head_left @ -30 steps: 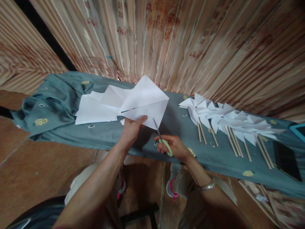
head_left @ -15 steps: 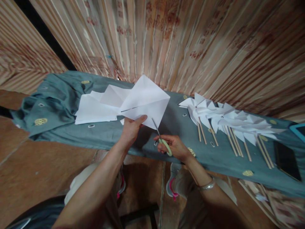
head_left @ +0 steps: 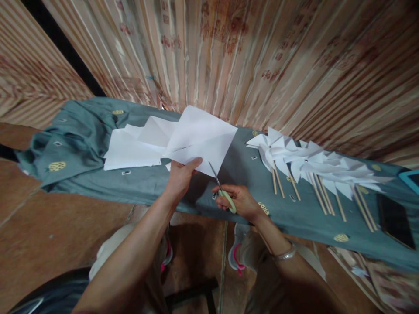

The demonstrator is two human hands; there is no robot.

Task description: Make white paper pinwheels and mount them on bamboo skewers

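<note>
My left hand (head_left: 182,176) pinches the near edge of a white paper square (head_left: 203,135), thumb on top, and holds it above the cloth. A slit runs into the sheet from its left corner. In my right hand (head_left: 238,201) is a pair of scissors (head_left: 227,198) with pale green handles. The blades lie over the sheet's near corner, and they look nearly closed. To the left, a pile of white paper sheets (head_left: 134,148) lies on the cloth, its right end partly under the held square.
Several white paper pinwheels (head_left: 306,161) on wooden sticks lie in an overlapping row to the right. Beyond them are a dark phone (head_left: 394,220) and a blue-edged device (head_left: 409,178). A green cloth (head_left: 137,185) covers the narrow table; a curtain (head_left: 209,56) hangs behind.
The paper square has turned slightly clockwise, its far corner shifting left and its right corner moving up and right. The slit shows narrower. Both hands and the scissors stay nearly in place.
</note>
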